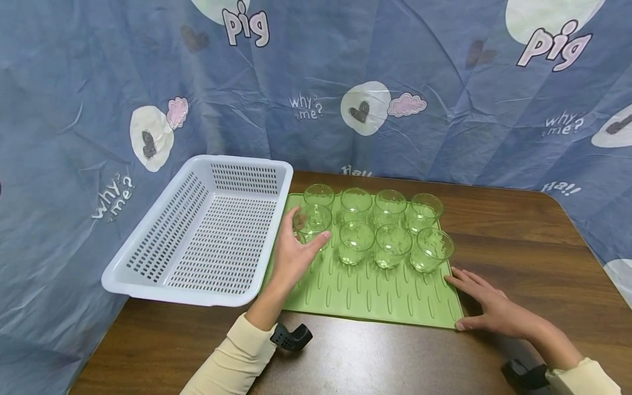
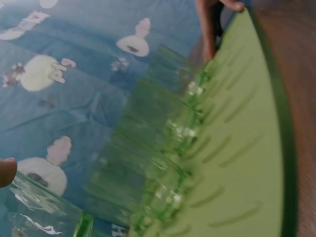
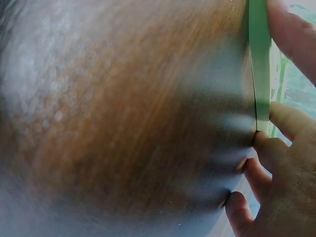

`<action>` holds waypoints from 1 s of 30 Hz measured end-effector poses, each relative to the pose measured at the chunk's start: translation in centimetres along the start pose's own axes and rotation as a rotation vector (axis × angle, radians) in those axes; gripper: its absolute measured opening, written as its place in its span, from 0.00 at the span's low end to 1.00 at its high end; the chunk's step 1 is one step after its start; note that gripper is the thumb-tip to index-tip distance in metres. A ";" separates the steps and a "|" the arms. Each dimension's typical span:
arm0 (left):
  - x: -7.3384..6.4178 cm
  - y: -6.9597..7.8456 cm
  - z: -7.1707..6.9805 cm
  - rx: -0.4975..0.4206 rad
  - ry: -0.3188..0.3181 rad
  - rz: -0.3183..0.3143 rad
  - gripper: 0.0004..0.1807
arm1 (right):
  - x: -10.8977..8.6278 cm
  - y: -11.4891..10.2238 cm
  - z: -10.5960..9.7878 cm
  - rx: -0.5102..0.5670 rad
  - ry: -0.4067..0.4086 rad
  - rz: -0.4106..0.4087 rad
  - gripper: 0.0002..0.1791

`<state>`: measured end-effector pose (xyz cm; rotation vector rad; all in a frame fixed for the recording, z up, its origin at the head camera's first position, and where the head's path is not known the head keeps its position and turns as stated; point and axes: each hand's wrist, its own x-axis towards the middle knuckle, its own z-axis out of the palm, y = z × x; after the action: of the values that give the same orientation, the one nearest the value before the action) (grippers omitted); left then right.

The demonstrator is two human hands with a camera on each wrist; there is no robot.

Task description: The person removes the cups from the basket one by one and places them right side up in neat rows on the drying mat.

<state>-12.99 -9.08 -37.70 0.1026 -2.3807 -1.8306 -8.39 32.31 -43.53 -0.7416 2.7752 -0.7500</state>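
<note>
My left hand (image 1: 292,249) curves round a clear drinking glass (image 1: 316,219) at the front left of the group, thumb on the near side, other fingers at its left. In the left wrist view this glass (image 2: 47,210) shows at the lower left, one fingertip by its rim. Several more clear glasses (image 1: 355,244) stand upright in two rows on a green ridged mat (image 1: 365,299). At the mat's right edge rests my right hand (image 1: 498,310), fingers spread and thumb at the front right corner. The right wrist view has its fingers (image 3: 291,121) along the mat's edge.
A white perforated plastic basket (image 1: 269,241) stands left of the mat, its right rim beside the mat's left edge. The brown wooden table (image 1: 375,351) lies under both. A blue printed cloth (image 1: 306,71) hangs behind and at the left.
</note>
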 end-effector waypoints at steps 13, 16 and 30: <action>0.5 -2.1 -0.4 0.023 -0.094 0.011 0.52 | 0.1 0.1 -0.1 0.004 0.000 -0.003 0.50; 0.5 -2.3 -0.4 0.031 -0.105 0.009 0.52 | 0.1 0.1 -0.1 -0.003 0.000 -0.011 0.50; 0.9 -3.5 -0.5 0.032 -0.152 -0.029 0.53 | 0.1 -0.2 -0.2 0.011 -0.027 0.019 0.50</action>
<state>-13.86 -10.62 -40.94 0.0020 -2.5223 -1.8767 -8.50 32.21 -43.24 -0.7170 2.7483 -0.7453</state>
